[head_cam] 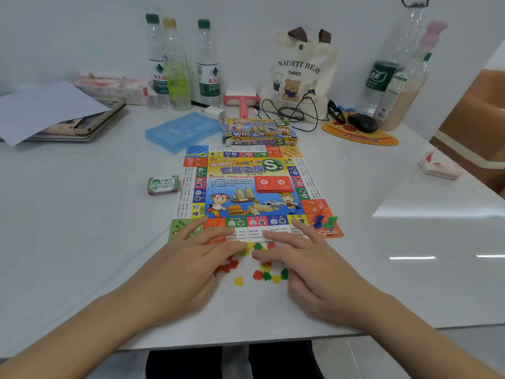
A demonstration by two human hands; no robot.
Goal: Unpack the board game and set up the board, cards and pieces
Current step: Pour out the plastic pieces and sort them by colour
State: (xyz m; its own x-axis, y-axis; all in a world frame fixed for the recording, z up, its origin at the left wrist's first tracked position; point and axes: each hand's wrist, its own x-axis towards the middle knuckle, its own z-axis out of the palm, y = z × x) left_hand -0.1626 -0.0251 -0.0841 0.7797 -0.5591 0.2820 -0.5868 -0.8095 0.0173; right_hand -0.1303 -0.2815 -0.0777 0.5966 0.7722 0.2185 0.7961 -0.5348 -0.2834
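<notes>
White table (pixel 82 214), wall behind. Game board (pixel 246 187) unfolded flat mid-table, near edge toward the person. Red card stack (pixel 274 184) sits on the board's centre art, right of middle. Money stack (pixel 163 184) lies on the table just left of the board. Game box (pixel 259 132) lies at the board's far edge. Pawns (pixel 325 218) in blue, green and orange are clustered on the near-right corner square. Small house tokens (pixel 266 274) in red, yellow and green are scattered on the table just below the board's near edge. Left hand (pixel 191 263) and right hand (pixel 306 261) both lie palm-down with fingers spread straight, fingertips over the tokens and the board edge, gripping nothing. Background: water bottles (pixel 175 64), tote bag (pixel 300 75), blue case (pixel 181 131), mouse (pixel 362 123).
</notes>
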